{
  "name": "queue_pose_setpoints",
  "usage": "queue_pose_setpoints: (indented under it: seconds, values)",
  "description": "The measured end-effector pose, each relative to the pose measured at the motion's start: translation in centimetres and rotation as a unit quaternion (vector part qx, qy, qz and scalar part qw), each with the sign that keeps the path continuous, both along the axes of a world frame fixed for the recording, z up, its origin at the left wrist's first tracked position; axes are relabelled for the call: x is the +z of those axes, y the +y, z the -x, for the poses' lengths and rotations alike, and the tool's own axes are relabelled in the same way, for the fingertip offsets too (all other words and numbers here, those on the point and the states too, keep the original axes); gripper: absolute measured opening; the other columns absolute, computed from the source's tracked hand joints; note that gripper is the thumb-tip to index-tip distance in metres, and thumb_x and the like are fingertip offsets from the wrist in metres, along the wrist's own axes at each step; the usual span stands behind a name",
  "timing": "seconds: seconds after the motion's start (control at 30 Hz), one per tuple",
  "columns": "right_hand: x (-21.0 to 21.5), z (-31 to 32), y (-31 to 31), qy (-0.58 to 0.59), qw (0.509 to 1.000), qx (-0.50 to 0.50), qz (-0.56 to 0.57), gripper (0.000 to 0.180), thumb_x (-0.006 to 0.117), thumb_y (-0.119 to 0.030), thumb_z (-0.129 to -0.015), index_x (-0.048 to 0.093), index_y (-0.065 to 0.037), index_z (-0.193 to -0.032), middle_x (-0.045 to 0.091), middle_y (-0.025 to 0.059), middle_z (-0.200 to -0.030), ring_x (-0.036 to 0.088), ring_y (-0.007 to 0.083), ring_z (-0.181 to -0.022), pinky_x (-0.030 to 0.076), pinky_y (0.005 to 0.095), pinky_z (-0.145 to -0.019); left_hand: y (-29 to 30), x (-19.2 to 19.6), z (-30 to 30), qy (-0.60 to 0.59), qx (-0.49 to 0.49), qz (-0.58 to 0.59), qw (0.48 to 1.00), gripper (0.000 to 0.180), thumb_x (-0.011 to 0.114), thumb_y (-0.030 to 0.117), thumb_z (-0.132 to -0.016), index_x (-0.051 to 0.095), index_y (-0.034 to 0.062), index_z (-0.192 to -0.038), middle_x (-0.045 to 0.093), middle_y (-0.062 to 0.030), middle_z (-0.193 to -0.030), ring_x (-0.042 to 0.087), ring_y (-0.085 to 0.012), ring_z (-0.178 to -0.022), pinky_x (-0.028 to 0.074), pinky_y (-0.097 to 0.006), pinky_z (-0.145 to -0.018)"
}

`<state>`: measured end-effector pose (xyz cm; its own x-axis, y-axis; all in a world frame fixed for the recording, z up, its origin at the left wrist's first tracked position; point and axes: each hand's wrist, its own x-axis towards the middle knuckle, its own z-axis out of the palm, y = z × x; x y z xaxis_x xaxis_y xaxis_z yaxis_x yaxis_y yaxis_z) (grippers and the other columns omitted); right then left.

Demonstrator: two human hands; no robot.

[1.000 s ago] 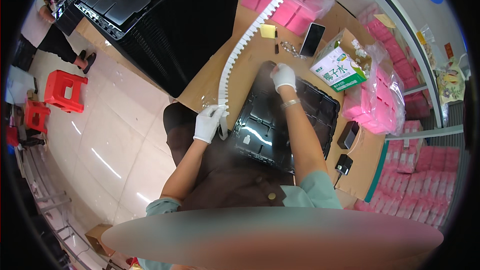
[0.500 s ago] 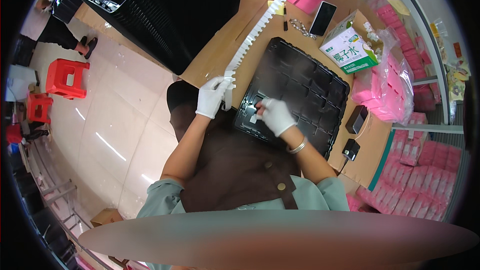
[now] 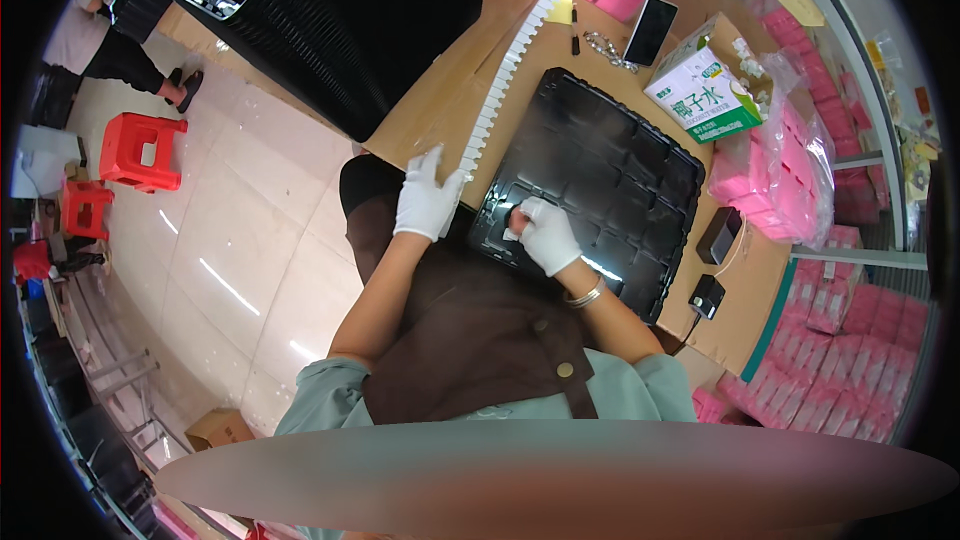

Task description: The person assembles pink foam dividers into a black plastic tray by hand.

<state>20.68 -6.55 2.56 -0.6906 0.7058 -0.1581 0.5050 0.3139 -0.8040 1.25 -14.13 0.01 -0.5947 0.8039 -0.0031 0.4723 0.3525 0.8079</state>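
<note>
In a white glove, my left hand has its fingers apart at the table's front edge, its thumb against the lower end of a long white strip with a row of tooth-like tabs. The strip runs up and away across the table. My right hand, gloved with bare fingertips showing, is curled closed against the near left corner of a black ribbed plastic panel, which lies flat. A small white bit shows under its fingertips; what they hold is too hidden to name.
A big black crate-like stack rises at the left. Beyond the panel are a phone, a marker, a bead chain and a carton. Pink packs, a black box and an adapter lie right.
My left fingers have spread from their grip on the strip, whose lower end has straightened. My right hand has curled down onto the panel's corner, covering the white label seen there before.
</note>
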Motion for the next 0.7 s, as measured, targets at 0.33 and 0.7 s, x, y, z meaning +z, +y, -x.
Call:
queue_pose_setpoints:
  seconds: [0.33,0.7]
  values:
    - [11.8,-10.8,24.6,0.185,0.797,-0.404,-0.410,0.010,0.050,0.004,-0.075,0.057,-0.002,-0.070,0.057,0.0059,-0.064,0.051,0.0119,-0.060,0.043,0.0273,-0.057,-3.0,2.0,0.9,0.021,0.046,-0.063,0.997,0.035,0.061,0.014,-0.082,0.054,0.0021,-0.114,0.050,-0.0167,-0.113,0.058,-0.0175,-0.063,0.050,-0.029,-0.065]
    - [15.3,-23.9,34.8,-0.010,0.865,-0.372,-0.336,0.011,0.065,-0.009,-0.076,0.066,0.000,-0.082,0.066,0.0089,-0.076,0.061,0.0125,-0.066,0.050,0.0295,-0.062,-2.1,3.2,-0.3,0.054,0.015,-0.079,0.995,0.028,0.061,0.008,-0.080,0.058,0.0015,-0.107,0.054,-0.0152,-0.107,0.056,-0.0199,-0.068,0.048,-0.030,-0.067]
